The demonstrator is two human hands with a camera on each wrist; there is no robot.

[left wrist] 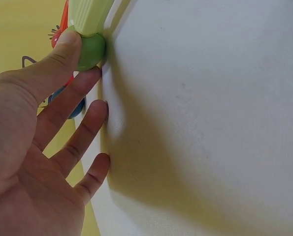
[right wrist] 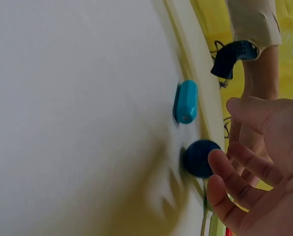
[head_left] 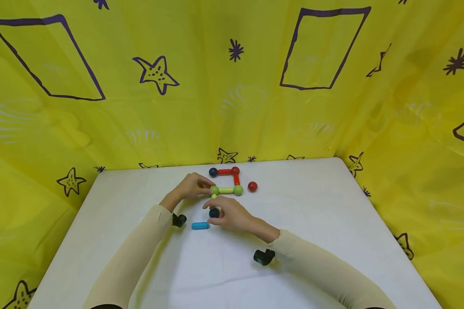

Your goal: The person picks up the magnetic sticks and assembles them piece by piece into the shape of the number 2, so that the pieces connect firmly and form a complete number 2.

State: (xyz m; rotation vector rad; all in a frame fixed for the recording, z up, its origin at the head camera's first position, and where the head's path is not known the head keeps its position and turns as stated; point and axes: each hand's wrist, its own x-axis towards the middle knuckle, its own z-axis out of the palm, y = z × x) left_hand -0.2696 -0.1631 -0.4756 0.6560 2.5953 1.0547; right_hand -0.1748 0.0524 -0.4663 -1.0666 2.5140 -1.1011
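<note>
My left hand (head_left: 191, 185) pinches a green ball (left wrist: 92, 53) between thumb and index finger, the other fingers spread. A pale green rod (head_left: 226, 190) joins this ball to a second green ball (head_left: 238, 190). Another pale green rod (left wrist: 89, 14) runs from the held ball toward me. At its near side is a dark blue ball (right wrist: 199, 160), with my right hand (head_left: 233, 213) curved loosely around it, thumb apart from it. One right fingertip overlaps the ball in the right wrist view. Closer to me lies a light blue rod (head_left: 200, 225).
Red rods (head_left: 236, 178) link the second green ball to a red ball (head_left: 235, 170) and a farther dark blue ball (head_left: 213, 172). A loose red ball (head_left: 252, 186) lies to the right. The white table (head_left: 313, 214) meets a yellow curtain (head_left: 201, 120) behind.
</note>
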